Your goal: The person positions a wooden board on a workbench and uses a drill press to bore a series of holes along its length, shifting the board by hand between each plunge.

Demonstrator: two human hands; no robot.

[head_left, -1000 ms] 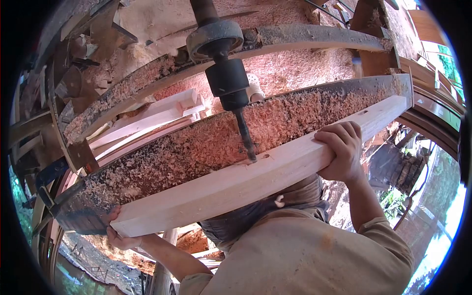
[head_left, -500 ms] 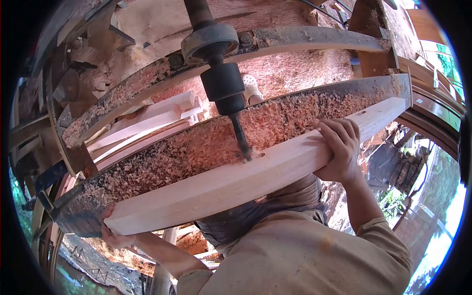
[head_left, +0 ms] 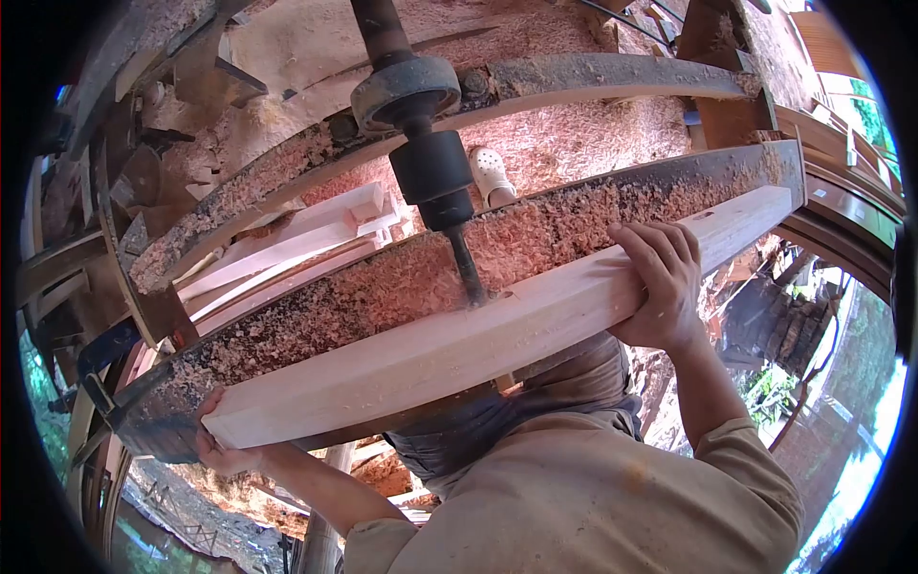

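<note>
A long pale wooden beam lies slantwise across a dark plank covered in shavings. My left hand is closed around the beam's left end, thumb on top and fingers partly hidden underneath. Toward the right end my right hand grips the beam, its fingers over the top face. Between the two hands a drill bit in a black chuck points down at the far edge of the beam. Its tip meets the wood just left of a small hole. Another slot shows near the right end.
Reddish wood shavings heap along the dark plank behind the beam. A second curved rail runs farther back. Several cut timbers lie beyond on the left. A blue clamp sits at the plank's left end. A white clog shows past the plank.
The drill tip appears sunk deeper at the beam's far edge, and the beam has shifted very slightly. Both hands keep their grip. More of the white clog shows.
</note>
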